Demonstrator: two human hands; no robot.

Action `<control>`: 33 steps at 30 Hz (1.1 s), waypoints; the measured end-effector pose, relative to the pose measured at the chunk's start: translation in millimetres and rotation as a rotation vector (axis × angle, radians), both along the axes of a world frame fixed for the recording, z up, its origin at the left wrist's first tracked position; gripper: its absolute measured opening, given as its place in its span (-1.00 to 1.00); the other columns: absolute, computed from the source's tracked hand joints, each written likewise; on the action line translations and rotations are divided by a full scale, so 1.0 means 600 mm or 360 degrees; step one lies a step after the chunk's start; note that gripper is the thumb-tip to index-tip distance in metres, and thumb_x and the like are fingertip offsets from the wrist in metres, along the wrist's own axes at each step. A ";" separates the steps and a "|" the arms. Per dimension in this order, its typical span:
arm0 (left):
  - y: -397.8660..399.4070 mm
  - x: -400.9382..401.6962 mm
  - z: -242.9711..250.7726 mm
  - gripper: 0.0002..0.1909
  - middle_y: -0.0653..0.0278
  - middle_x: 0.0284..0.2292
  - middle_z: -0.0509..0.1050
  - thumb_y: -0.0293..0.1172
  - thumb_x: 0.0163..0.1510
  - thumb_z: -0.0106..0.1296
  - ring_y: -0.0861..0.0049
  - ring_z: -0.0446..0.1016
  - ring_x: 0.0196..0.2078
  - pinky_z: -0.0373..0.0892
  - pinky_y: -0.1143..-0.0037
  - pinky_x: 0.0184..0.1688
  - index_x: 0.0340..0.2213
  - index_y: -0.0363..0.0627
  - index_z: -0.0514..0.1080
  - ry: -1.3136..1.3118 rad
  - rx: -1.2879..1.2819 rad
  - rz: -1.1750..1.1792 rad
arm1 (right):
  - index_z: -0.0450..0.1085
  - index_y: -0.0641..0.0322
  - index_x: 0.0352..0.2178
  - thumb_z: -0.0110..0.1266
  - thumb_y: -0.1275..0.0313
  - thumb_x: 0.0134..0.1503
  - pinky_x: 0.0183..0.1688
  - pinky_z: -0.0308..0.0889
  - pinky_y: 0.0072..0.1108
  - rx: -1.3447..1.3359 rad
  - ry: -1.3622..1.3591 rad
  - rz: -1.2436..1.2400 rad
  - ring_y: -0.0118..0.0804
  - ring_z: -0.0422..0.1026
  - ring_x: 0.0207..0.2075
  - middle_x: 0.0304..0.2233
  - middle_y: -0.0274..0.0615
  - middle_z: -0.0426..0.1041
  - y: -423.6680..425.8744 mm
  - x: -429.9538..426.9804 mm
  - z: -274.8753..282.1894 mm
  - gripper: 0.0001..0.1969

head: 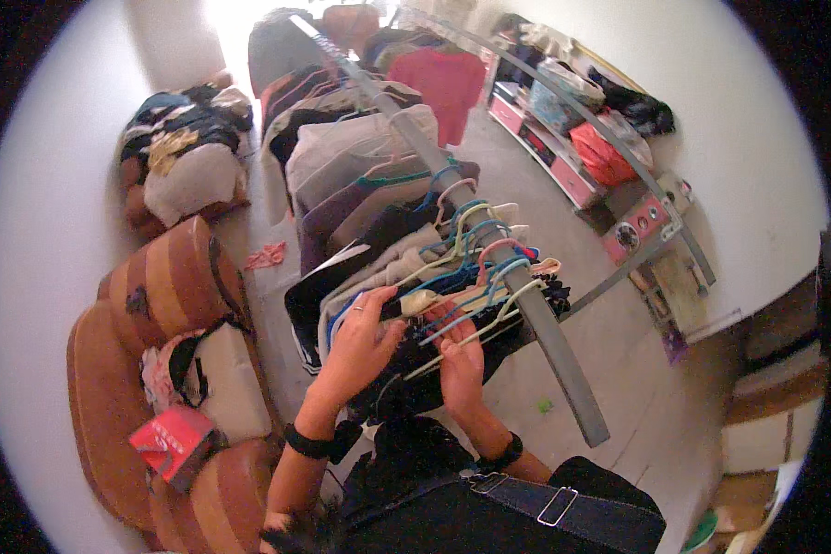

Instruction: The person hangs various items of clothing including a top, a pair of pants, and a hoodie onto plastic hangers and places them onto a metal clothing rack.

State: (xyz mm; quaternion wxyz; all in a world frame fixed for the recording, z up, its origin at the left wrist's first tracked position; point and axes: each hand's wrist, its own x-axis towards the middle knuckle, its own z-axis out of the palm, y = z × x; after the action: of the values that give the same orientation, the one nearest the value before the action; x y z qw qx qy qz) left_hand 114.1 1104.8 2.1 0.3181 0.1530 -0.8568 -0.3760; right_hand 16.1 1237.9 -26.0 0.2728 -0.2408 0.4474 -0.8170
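My left hand (363, 339), with a ring on one finger, lies against the shoulders of several garments hung near the front of the rail. Whether its hidden fingers grip cloth cannot be told. My right hand (462, 363) holds a pale green plastic hanger (488, 329) by its arm, thumb in front and fingers partly behind the hangers. Beside it is a light blue hanger (460, 315). A dark garment (395, 388) hangs below my hands. The grey metal rail (415, 142) of the clothes rack carries many packed garments, among them a brown one (370, 218).
On the left stands a brown striped sofa (86, 388) with a red box (173, 443) and a beige cushion-like item (232, 381). Clothes are heaped (190, 156) behind it. A pink-and-white cabinet (571, 180) stands at right under bags. A pink cloth (266, 256) lies on the floor.
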 end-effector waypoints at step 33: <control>-0.166 -0.082 0.086 -0.67 0.06 -0.36 0.43 -0.57 -0.04 -0.02 0.30 0.45 -0.39 0.35 0.47 -0.29 -0.16 -0.31 0.36 -0.0272 0.0505 -0.1565 | 0.29 0.28 -0.06 0.23 0.29 -0.06 0.01 0.25 -0.51 0.0340 -0.0172 -0.0790 -0.39 0.38 -0.10 -0.14 -0.25 0.42 -0.083 0.063 0.083 -0.47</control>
State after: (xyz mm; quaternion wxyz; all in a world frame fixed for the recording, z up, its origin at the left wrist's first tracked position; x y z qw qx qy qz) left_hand 64.8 1005.3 54.0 0.0057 -0.1910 -0.7828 -0.5922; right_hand 54.1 1188.3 23.5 0.1116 -0.0495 0.5611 -0.8187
